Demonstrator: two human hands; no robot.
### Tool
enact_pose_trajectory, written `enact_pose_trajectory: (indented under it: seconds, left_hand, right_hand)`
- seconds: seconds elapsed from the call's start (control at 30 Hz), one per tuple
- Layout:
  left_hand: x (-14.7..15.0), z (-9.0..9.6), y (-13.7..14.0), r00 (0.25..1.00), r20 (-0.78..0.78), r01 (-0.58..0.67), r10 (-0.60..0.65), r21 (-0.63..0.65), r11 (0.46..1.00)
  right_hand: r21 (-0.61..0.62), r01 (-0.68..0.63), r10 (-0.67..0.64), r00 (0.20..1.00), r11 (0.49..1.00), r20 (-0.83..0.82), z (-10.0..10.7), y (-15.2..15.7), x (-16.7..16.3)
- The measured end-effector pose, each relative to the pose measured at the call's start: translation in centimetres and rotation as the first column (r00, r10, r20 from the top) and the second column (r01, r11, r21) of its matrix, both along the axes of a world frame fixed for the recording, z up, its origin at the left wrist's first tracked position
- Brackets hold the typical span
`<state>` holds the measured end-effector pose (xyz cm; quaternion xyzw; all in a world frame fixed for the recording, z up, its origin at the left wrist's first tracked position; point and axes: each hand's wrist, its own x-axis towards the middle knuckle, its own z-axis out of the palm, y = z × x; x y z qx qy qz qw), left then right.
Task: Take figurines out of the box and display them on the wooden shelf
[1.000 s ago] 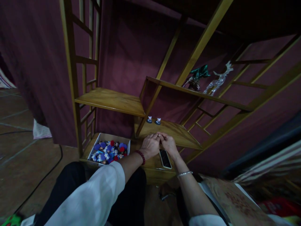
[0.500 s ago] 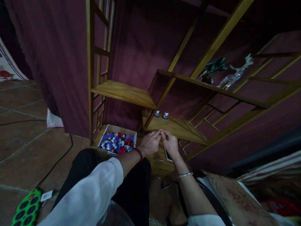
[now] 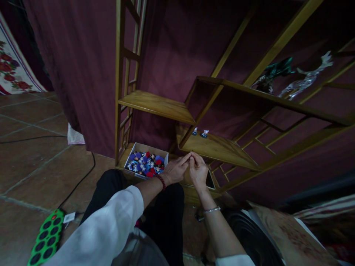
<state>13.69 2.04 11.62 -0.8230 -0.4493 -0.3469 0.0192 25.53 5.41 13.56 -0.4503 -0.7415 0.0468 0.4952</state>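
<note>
On my feed, the left hand (image 3: 176, 171) and right hand (image 3: 198, 171) meet at the fingertips; I can't tell whether either grip holds anything. Figurines (image 3: 145, 162) lie in the box (image 3: 150, 148) beside my left wrist, which could jog it if swung sideways. My right hand partly hides the phone (image 3: 210, 181).

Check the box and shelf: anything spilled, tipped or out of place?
Nothing stands out. The small items lie jumbled, but within the box, and the two figurines on the lower right shelf stand upright. No spill shows.
</note>
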Motion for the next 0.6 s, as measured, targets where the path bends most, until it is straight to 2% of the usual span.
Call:
enact_pose_trajectory:
  seconds: [0.17,0.37,0.6]
  left_hand:
    - [-0.9,-1.5,-0.6,1.000,-0.019,-0.020,0.019,-0.053,0.998]
    - [-2.4,-3.9,-0.7,0.998,-0.010,-0.070,0.070,-0.131,0.989]
    - [-5.0,-6.6,-1.3,0.977,-0.107,-0.209,0.185,-0.306,0.929]
  right_hand:
    - [-0.064,-0.009,0.009,1.000,0.998,-0.001,-1.9,-0.3,-0.9]
    - [-0.176,-0.023,0.026,1.000,0.984,0.012,-5.6,0.2,-2.7]
    - [-0.357,-0.053,0.102,0.988,0.932,0.120,-9.7,0.5,-5.7]
